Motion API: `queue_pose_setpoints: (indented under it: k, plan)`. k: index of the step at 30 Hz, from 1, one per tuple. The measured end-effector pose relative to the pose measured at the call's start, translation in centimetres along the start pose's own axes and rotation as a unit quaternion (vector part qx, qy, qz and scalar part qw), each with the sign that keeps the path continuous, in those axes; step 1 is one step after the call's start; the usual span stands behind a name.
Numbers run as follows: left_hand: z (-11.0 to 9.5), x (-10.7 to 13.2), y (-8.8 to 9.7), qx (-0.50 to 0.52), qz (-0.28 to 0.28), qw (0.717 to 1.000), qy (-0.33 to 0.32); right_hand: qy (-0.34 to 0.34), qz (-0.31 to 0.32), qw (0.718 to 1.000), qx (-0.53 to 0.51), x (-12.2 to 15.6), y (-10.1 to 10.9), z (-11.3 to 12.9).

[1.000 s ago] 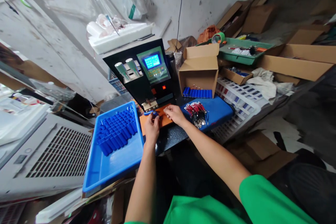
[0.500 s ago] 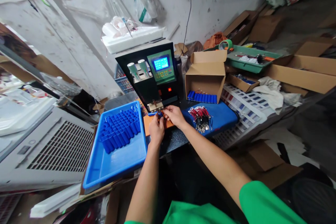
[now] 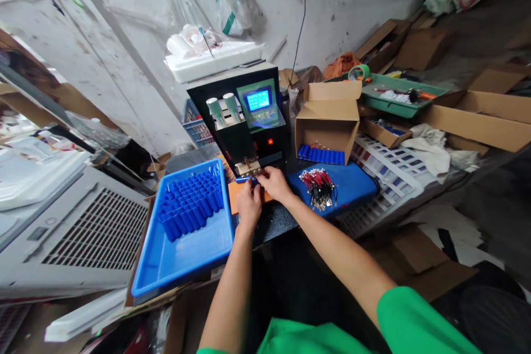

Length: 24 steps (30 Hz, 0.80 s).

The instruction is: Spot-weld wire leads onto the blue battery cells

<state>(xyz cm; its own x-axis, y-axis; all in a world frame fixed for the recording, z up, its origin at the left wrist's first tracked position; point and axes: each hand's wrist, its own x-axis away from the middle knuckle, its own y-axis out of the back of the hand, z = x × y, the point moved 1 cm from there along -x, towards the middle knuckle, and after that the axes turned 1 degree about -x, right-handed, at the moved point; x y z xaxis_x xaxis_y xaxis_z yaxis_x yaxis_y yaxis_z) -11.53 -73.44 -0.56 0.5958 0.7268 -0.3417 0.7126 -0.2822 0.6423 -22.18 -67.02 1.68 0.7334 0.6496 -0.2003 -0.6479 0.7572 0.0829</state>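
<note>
A black spot welder (image 3: 226, 149) with a lit display stands on the table, its electrodes (image 3: 248, 165) pointing down at my fingertips. Just beneath them a blue battery cell (image 3: 242, 180) lies across, largely covered by my hands. My left hand (image 3: 249, 206) is closed on the cell from the front. My right hand (image 3: 274, 183) pinches at the cell's right end; whatever its fingertips hold is too small and hidden to name. An orange pad (image 3: 233, 198) shows under the hands. To the right, a bundle of red and black wire leads (image 3: 318, 187) lies on a blue cushion (image 3: 354, 187).
At left, a blue tray (image 3: 182, 265) holds many upright blue cells (image 3: 188, 207). An open cardboard box (image 3: 329, 109) behind the leads contains a row of blue cells (image 3: 321, 154). White crates, a green tray (image 3: 392, 97) and more cartons crowd the right side.
Both hands stay at the electrodes with almost no movement. The writing on the welder's display looks different, and the whole view has shifted slightly.
</note>
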Motion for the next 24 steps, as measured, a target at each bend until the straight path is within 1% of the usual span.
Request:
queue_pose_setpoints:
  k: [5,9,15,24]
  plan:
    - [-0.16,0.05,0.08,0.004,-0.004,1.0,0.002,0.01,-0.005,1.0,0.027,0.14,-0.04,0.41]
    - [-0.13,0.09,0.08,0.002,-0.002,1.0,0.008,0.003,-0.003,1.0,0.017,0.29,-0.1,0.5]
    - [0.17,0.09,-0.01,0.011,-0.001,1.0,-0.004,-0.003,-0.001,1.0,0.007,0.31,-0.19,0.38]
    - [0.02,0.07,0.08,0.014,0.002,1.0,-0.001,-0.009,-0.001,1.0,0.005,0.31,-0.16,0.54]
